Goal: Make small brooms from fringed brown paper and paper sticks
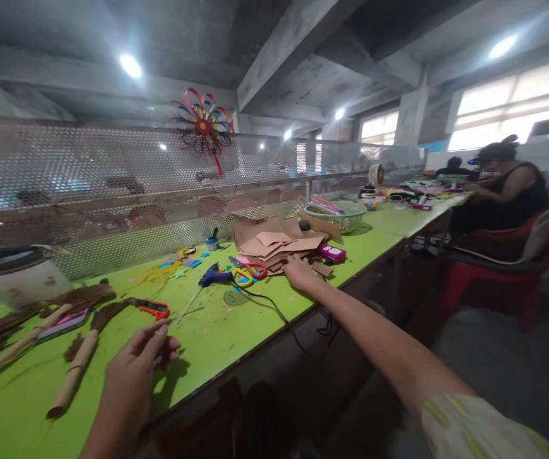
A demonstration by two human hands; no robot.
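My right hand reaches to the near edge of a pile of brown cardboard pieces, its fingers touching the pile. My left hand hovers over the green table at the lower left, fingers curled with the thumb near the index finger; whether anything thin is between them I cannot make out. Between the hands lie a blue glue gun, scissors with red and yellow handles and an orange-handled cutter. A magenta box sits right of the pile.
Paper rolls with brown fibre and a phone lie at left, before a white container. A green basket stands behind the pile. A mesh screen runs along the back. A person sits at far right.
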